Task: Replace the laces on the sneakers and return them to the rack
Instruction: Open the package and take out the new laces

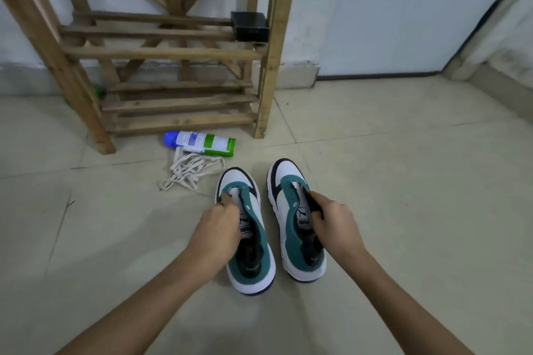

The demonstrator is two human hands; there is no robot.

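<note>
Pale tiled floor point(403, 181) fills the lower frame, meeting a white wall point(389, 8) above. A wooden rack point(161, 52) stands upper left, with a black box point(250, 26) on its right end. At centre, two unlaced sneakers stand side by side: the left hand point(219, 228) grips the left sneaker point(236, 179), the right hand point(334, 222) grips the right sneaker point(288, 173). Between rack and sneakers lie a spray can point(202, 143) and loose white laces point(190, 173).
</note>
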